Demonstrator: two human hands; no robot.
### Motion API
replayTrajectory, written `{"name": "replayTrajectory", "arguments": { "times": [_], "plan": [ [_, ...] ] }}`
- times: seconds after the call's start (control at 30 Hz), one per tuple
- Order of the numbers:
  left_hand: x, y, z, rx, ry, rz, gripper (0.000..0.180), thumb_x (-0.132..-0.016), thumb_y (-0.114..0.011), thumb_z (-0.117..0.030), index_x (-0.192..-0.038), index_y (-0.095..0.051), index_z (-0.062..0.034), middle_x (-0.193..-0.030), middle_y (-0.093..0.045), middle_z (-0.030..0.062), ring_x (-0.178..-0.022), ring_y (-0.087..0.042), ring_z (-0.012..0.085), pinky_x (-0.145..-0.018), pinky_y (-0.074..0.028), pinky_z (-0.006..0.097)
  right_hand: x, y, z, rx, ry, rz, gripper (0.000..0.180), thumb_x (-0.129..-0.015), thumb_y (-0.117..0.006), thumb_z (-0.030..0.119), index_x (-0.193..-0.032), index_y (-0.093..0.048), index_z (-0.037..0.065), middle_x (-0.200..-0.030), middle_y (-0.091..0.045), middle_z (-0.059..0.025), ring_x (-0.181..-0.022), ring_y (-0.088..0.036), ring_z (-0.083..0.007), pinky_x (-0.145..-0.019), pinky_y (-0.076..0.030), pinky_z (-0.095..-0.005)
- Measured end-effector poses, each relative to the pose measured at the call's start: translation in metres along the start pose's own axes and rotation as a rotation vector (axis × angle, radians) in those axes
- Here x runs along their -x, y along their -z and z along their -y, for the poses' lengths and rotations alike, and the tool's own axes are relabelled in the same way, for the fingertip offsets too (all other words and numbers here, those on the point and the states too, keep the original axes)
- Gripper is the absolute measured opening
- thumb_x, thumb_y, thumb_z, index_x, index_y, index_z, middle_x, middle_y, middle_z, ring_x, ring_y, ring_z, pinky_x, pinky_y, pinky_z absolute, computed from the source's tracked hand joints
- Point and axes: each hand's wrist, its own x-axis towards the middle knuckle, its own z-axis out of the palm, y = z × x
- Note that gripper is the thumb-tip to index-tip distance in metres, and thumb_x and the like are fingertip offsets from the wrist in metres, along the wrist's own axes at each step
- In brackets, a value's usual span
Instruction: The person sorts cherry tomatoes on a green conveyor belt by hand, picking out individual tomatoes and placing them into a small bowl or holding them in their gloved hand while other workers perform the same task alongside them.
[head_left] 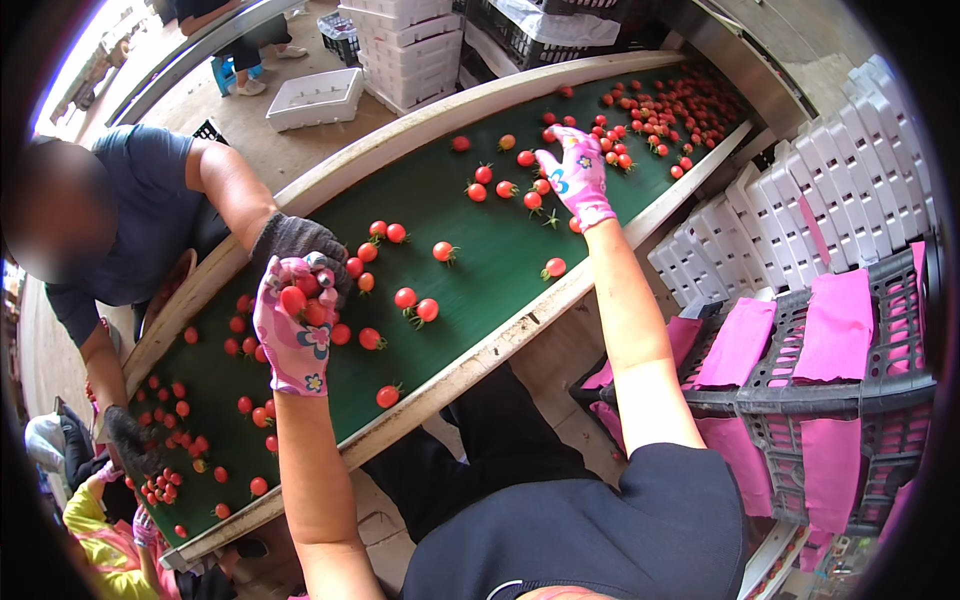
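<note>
My left hand (pixel 295 340), in a pink flowered glove, is cupped upward with its fingers curled round several red cherry tomatoes (pixel 292 301). It is over the green conveyor belt (pixel 480 300), right beside a co-worker's grey-gloved hand (pixel 295 245), which partly overlaps it from behind. Farther along the belt my right hand (pixel 580 178), in a matching glove, reaches over loose tomatoes with thumb and fingers apart. A tomato (pixel 541 187) lies close to its thumb, and nothing shows in its grasp. Many of the tomatoes carry green stems, and one near the far rail is yellowish (pixel 507 142).
Pale rails (pixel 500 350) edge the belt. A dense spread of tomatoes (pixel 680 115) covers its far right. White crates (pixel 790 200) and black crates lined with pink (pixel 840 390) stand at my right. Opposite me is a co-worker (pixel 140 210); another person in yellow (pixel 110 540) is farther left.
</note>
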Motion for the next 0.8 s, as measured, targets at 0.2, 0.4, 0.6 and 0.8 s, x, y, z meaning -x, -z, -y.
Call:
{"name": "replayTrajectory", "arguments": {
  "times": [0.2, 0.4, 0.6, 0.8],
  "plan": [
    [0.006, 0.005, -0.002, -0.159, -0.225, -0.097, 0.025, -0.099, -0.048, -0.027, -0.093, -0.058, -0.0041, -0.098, -0.057, 0.0104, -0.084, -0.054, 0.0227, -0.067, -0.046, 0.029, 0.009, 0.015, 0.045, -0.163, 0.416, 0.51, 0.043, -0.084, -0.067, 0.045, -0.109, -0.067, 0.009, -0.111, -0.062, -0.0096, -0.115, -0.053, -0.0315, -0.102, -0.04, -0.0429],
    [0.0, 0.011, -0.006, 0.016, -0.017, 0.063, 0.031, -0.099, -0.049, -0.03, -0.087, -0.06, -0.0032, -0.096, -0.058, 0.0112, -0.081, -0.055, 0.0213, -0.064, -0.046, 0.029, 0.008, -0.006, 0.076, -0.489, 0.613, 0.27, 0.028, -0.081, -0.073, 0.027, -0.099, -0.069, 0.006, -0.107, -0.067, -0.0113, -0.118, -0.055, -0.0308, -0.101, -0.043, -0.0412],
    [-0.003, 0.008, -0.004, 0.031, -0.002, 0.065, 0.033, -0.099, -0.049, -0.03, -0.085, -0.061, -0.0024, -0.094, -0.059, 0.0129, -0.079, -0.056, 0.0231, -0.062, -0.047, 0.03, -0.024, -0.05, 0.013, 0.192, -0.078, 0.211, 0.074, -0.084, -0.059, 0.057, -0.138, -0.046, 0.008, -0.145, -0.036, -0.0167, -0.135, -0.031, -0.0389, -0.112, -0.024, -0.0518],
    [-0.005, 0.012, -0.002, -0.013, -0.017, 0.091, 0.034, -0.1, -0.047, -0.029, -0.086, -0.061, -0.0017, -0.094, -0.059, 0.014, -0.079, -0.055, 0.0231, -0.063, -0.046, 0.03, -0.016, -0.022, 0.062, -0.507, 0.346, 0.553, 0.04, -0.085, -0.068, 0.038, -0.112, -0.068, 0.009, -0.122, -0.059, -0.0158, -0.121, -0.051, -0.0298, -0.103, -0.041, -0.0398]
  ]
}}
